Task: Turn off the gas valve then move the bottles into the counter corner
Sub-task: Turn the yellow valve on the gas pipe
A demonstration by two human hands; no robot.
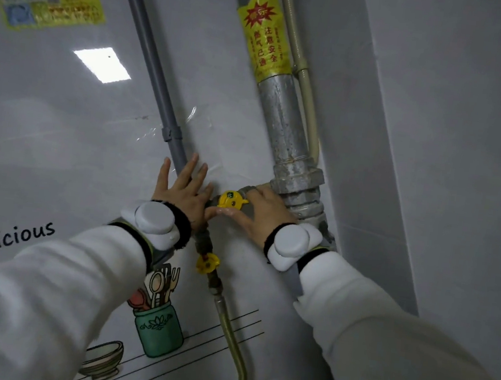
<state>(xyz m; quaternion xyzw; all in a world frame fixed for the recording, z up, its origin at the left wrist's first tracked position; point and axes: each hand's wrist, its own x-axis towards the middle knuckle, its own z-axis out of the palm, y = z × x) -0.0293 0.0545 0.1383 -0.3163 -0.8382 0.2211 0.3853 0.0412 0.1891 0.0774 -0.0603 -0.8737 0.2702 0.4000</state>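
A yellow gas valve handle sits on a grey fitting beside the thick metal gas pipe. My right hand wraps around the fitting, thumb under the yellow handle and fingers over its right side. To the left of the handle, my left hand lies flat on the wall with its fingers spread. A second, smaller yellow valve handle sits lower on the thin line, with a braided hose running down from it. No bottles or counter are in view.
A thin grey pipe runs down the tiled wall behind my left hand. A yellow warning label wraps the thick pipe. A wall corner rises at the right. Wall stickers show a utensil jar and a bowl.
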